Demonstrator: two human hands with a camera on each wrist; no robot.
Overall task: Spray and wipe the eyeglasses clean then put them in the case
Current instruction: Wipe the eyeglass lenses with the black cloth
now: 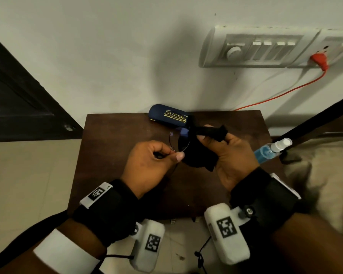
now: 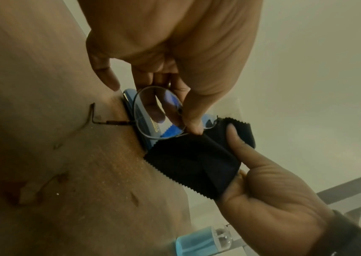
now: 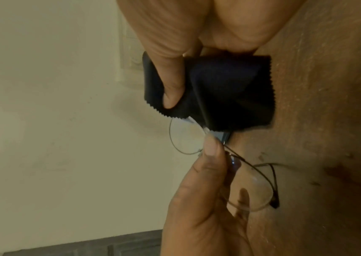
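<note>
Thin wire-rim eyeglasses [image 1: 178,142] held mid-frame above the brown table [image 1: 111,147], between both hands. Left hand [image 1: 152,163] pinches the frame near the bridge, thumb and forefinger closed tight. Right hand [image 1: 229,155] grips a black microfiber cloth [image 1: 198,153] folded round one lens. Navy eyeglass case [image 1: 169,115] lies closed just above. Blue spray bottle [image 1: 271,148] lies at the table's right edge.

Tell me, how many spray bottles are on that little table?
1. The blue spray bottle lies at the table's right edge, beside the right hand that holds the black cloth. Any others would be out of view.
</note>
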